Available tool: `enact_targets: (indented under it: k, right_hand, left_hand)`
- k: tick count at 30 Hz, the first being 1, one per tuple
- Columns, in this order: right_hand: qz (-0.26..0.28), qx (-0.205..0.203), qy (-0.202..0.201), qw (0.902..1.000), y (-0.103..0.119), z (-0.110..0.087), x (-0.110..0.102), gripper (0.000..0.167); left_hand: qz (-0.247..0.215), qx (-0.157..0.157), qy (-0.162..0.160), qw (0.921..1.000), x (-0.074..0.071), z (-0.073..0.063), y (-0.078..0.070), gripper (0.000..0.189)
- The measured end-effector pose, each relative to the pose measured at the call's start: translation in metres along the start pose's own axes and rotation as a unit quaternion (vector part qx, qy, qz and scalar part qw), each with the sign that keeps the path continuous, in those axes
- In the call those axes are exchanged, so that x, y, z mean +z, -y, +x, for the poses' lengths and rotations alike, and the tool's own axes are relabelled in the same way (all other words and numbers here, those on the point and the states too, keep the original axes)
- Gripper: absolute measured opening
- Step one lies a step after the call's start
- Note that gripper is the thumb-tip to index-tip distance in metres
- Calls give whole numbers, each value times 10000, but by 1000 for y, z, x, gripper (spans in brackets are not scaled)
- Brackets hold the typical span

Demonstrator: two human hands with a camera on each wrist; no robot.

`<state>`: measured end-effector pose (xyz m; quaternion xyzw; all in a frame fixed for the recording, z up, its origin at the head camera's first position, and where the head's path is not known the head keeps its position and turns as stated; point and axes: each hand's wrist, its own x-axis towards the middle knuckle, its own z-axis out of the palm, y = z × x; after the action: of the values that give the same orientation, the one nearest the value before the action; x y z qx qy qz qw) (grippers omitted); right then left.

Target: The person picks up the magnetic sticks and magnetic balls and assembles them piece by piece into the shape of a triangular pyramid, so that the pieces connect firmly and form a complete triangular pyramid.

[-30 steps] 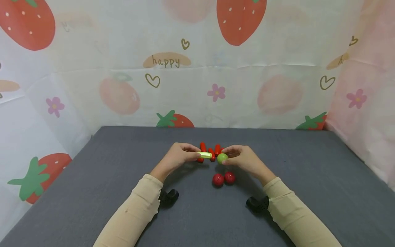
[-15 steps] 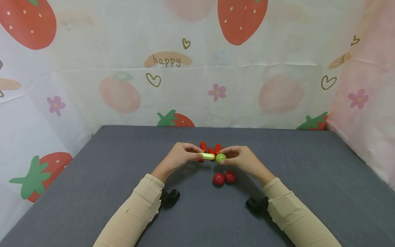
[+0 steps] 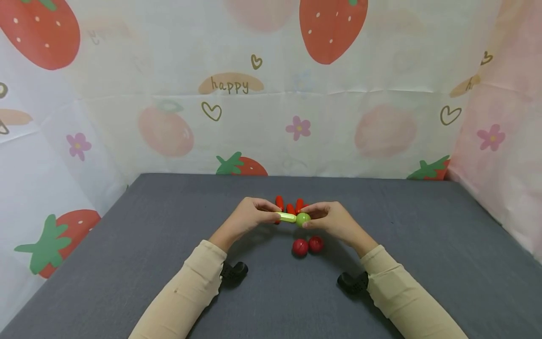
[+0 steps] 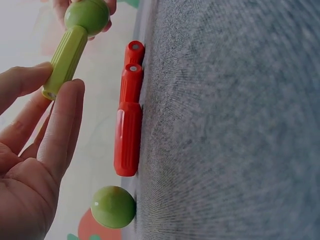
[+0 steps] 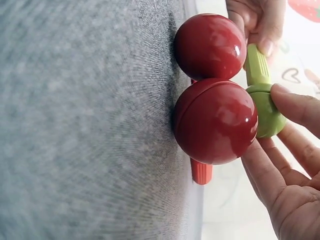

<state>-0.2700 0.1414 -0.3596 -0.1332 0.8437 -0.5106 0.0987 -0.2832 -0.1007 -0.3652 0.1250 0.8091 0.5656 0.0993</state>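
Note:
My left hand [image 3: 251,214] pinches a ribbed yellow-green toy rod [image 3: 288,217] by its outer end, thumb against fingers. Opposite it, my right hand [image 3: 332,220] holds a glossy green ball [image 3: 302,219] between thumb and fingertips. Rod and ball meet end-on, both raised above the table. In the left wrist view the rod [image 4: 66,57] slants up to the ball [image 4: 89,17], and a small silvery spot shows at its near end. The right wrist view has the held ball [image 5: 270,117] partly behind a red ball.
Several red rods [image 3: 279,202] lie on the grey table [image 3: 271,301] just beyond the hands. Nearer sit two dark red balls [image 3: 300,247], side by side. Another green ball [image 4: 113,206] shows in the left wrist view. A strawberry-print cloth [image 3: 330,141] hangs behind the table.
The rod has moved right and the green ball slightly left, closing the gap between them. The rod's end now meets the ball. The red balls stay in place.

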Motion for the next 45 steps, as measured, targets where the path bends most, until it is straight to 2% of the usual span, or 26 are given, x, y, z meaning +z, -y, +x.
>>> enact_targets:
  k: [9, 15, 19, 26, 30, 35, 45]
  right_hand:
    - [38, -12, -2, 10000, -2, -1, -4, 40]
    - [142, 83, -30, 9999, -3, -1, -8, 41]
    - [230, 158, -101, 9996, -4, -1, -13, 41]
    - [255, 148, -121, 9995, -6, 0, -18, 43]
    - [262, 104, -78, 9996, -7, -1, -19, 43]
    - [262, 117, -66, 9996, -7, -1, -18, 43]
    - [309, 126, -105, 9994, -7, -1, -18, 43]
  left_hand:
    - [54, -25, -1, 10000, 3, 0, 0, 21]
    - [66, -165, 70, 9998, 2, 1, -1, 26]
    - [221, -364, 223, 9988, 4, 0, -4, 31]
    - [153, -793, 618, 9948, 10, -4, -8, 24]
    - [263, -959, 883, 9911, 16, -6, -9, 24]
    - [399, -909, 1179, 9880, 23, -10, -12, 28]
    - [178, -934, 1483, 9844, 31, -13, -12, 37]
